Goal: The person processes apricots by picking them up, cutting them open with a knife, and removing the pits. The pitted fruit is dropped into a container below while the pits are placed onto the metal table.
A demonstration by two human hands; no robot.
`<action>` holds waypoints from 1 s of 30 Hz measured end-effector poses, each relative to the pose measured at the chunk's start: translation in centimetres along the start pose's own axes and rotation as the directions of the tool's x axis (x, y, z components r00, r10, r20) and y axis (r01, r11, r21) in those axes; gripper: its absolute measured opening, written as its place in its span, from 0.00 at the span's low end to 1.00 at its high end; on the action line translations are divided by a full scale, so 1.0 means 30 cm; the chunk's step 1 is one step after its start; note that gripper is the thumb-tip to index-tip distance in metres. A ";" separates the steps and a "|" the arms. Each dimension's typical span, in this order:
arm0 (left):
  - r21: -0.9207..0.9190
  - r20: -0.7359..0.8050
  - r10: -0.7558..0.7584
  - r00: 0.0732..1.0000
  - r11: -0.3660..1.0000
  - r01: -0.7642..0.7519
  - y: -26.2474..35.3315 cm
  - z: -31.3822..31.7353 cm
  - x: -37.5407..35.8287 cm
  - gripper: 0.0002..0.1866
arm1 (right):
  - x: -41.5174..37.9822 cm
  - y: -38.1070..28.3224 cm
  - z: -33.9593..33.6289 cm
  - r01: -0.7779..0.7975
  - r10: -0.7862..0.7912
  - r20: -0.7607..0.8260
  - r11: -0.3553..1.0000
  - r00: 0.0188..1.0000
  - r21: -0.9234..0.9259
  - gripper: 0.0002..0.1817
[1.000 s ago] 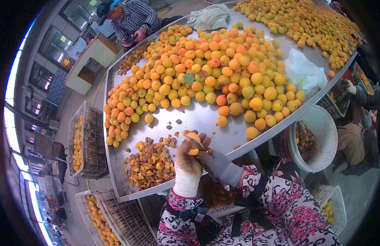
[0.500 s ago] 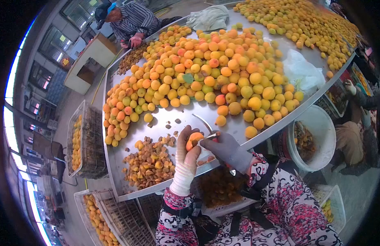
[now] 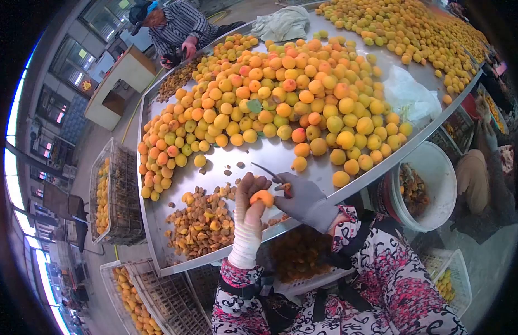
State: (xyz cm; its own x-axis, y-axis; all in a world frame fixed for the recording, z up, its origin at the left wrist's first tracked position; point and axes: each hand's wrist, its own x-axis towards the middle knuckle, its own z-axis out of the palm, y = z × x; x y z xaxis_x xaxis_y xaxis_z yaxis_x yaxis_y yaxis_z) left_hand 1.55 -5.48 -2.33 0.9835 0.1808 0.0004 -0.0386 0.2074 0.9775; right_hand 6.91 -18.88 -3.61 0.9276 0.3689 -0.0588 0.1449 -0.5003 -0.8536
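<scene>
My left hand (image 3: 249,209), with white wrapping round the wrist, pinches an orange apricot (image 3: 262,198) between thumb and fingers. A cut or hollow shows on the apricot's lower side. In a grey glove, my right hand (image 3: 308,204) is closed round a knife (image 3: 264,170) with a thin curved blade and a reddish handle; the blade points left, just above the apricot and apart from it. Below and left of my hands lies a heap of brown apricot stones and scraps (image 3: 206,223). Beyond them spreads a large pile of whole apricots (image 3: 292,92) on the metal table (image 3: 236,159).
A white bucket (image 3: 444,192) holding scraps stands right of the table. Crates of apricots (image 3: 118,195) stand at left, and a tray of dark fruit (image 3: 303,287) is under the edge. A plastic bag (image 3: 407,92) and cloth (image 3: 281,23) lie on the table. Another person (image 3: 183,25) works opposite.
The knife blade has come away from the apricot and tilted lower to the left. The apricot has turned in my left fingers. The person opposite has shifted their hands.
</scene>
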 end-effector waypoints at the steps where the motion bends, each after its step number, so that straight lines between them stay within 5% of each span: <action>1: -0.031 -0.030 -0.060 0.998 0.998 0.059 0.011 0.009 -0.002 0.28 | 0.000 0.001 -0.007 0.037 -0.043 0.062 0.996 0.997 0.085 0.23; 4: 0.094 -0.027 -0.085 0.996 0.992 0.087 -0.002 0.016 -0.009 0.28 | -0.027 -0.008 -0.015 0.020 -0.035 0.151 0.994 0.988 0.103 0.23; 6: 0.035 -0.001 -0.138 0.990 0.990 0.138 -0.006 0.025 -0.032 0.25 | -0.049 -0.003 -0.006 0.171 -0.197 0.156 0.971 0.968 0.169 0.24; 8: 0.271 -0.002 0.000 1.000 0.963 0.001 -0.032 0.016 -0.044 0.23 | -0.062 -0.007 -0.032 0.088 -0.138 0.221 0.971 0.965 0.221 0.24; 10: 0.308 0.051 -0.019 0.999 0.951 0.003 0.014 0.036 -0.062 0.21 | -0.068 0.021 -0.029 0.033 -0.163 0.226 0.873 0.960 0.487 0.23; 12: 0.607 0.219 0.121 0.968 0.760 -0.232 0.014 0.024 -0.082 0.19 | -0.074 0.031 -0.048 -0.105 -0.112 0.308 0.787 0.945 0.608 0.21; 13: 0.601 0.227 0.121 0.966 0.763 -0.237 0.009 0.028 -0.091 0.19 | -0.077 0.031 -0.059 -0.245 -0.084 0.399 0.670 0.913 0.701 0.20; 16: 0.617 0.134 0.028 0.991 0.780 -0.105 -0.008 0.031 -0.130 0.18 | -0.091 0.034 -0.063 -0.200 -0.072 0.387 0.761 0.919 0.617 0.17; 17: 0.369 0.077 -0.010 0.997 0.929 -0.019 -0.042 0.026 -0.141 0.18 | -0.100 0.030 -0.073 -0.215 -0.119 0.405 0.696 0.906 0.685 0.17; 18: 0.370 0.086 -0.010 0.996 0.929 -0.023 -0.036 0.031 -0.150 0.18 | -0.100 0.042 -0.065 -0.211 -0.117 0.398 0.694 0.910 0.688 0.17; 19: 0.106 0.043 -0.167 0.985 0.981 0.162 -0.023 0.036 -0.159 0.18 | -0.099 0.064 -0.044 -0.081 -0.207 0.346 0.746 0.915 0.661 0.17; 20: -0.170 0.043 -0.327 0.944 0.929 0.329 -0.014 0.035 -0.168 0.19 | -0.106 0.076 -0.030 0.052 -0.300 0.300 0.781 0.906 0.622 0.17; 21: -0.534 0.266 -0.397 0.878 0.697 0.478 -0.005 0.005 -0.180 0.18 | -0.125 0.071 -0.028 -0.011 -0.326 0.343 0.710 0.881 0.704 0.18; 22: -0.531 0.268 -0.396 0.878 0.700 0.478 -0.017 -0.008 -0.197 0.18 | -0.133 0.050 -0.057 -0.007 -0.328 0.338 0.709 0.882 0.706 0.18; 23: 0.008 0.275 -0.173 0.946 0.984 0.178 -0.035 -0.021 -0.210 0.17 | -0.141 0.026 -0.093 0.080 -0.376 0.473 0.842 0.797 0.534 0.20; 24: 0.515 0.401 0.019 0.916 0.822 -0.242 -0.024 -0.013 -0.214 0.16 | -0.148 0.013 -0.115 0.196 -0.379 0.608 0.917 0.698 0.347 0.21; 25: 0.718 0.497 0.031 0.867 0.547 -0.432 0.033 0.003 -0.213 0.14 | -0.156 0.029 -0.105 0.294 -0.408 0.651 0.913 0.640 0.284 0.24; 26: 0.722 0.497 0.031 0.867 0.539 -0.433 0.026 0.003 -0.229 0.14 | -0.160 0.029 -0.111 0.299 -0.416 0.647 0.909 0.638 0.290 0.24; 27: 0.605 0.282 -0.154 0.947 0.795 -0.050 0.001 -0.004 -0.258 0.13 | -0.162 0.028 -0.120 0.287 -0.378 0.632 0.926 0.677 0.246 0.25; 28: 0.343 0.118 -0.397 0.910 0.877 0.338 -0.027 -0.016 -0.278 0.13 | -0.164 0.027 -0.130 0.272 -0.338 0.612 0.941 0.715 0.203 0.27; 30: 0.384 0.121 -0.420 0.899 0.855 0.348 -0.028 -0.031 -0.266 0.13 | -0.169 0.027 -0.149 0.229 -0.253 0.564 0.967 0.786 0.115 0.30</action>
State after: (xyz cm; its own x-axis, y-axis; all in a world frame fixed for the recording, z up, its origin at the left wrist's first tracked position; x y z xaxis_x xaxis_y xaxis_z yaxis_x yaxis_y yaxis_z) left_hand -6.43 -6.21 -3.35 0.9221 -0.0412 -0.3848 0.3770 -0.1290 0.9172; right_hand 3.87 -24.67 -1.69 0.4978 0.8586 -0.1222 0.3123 -0.3089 -0.8984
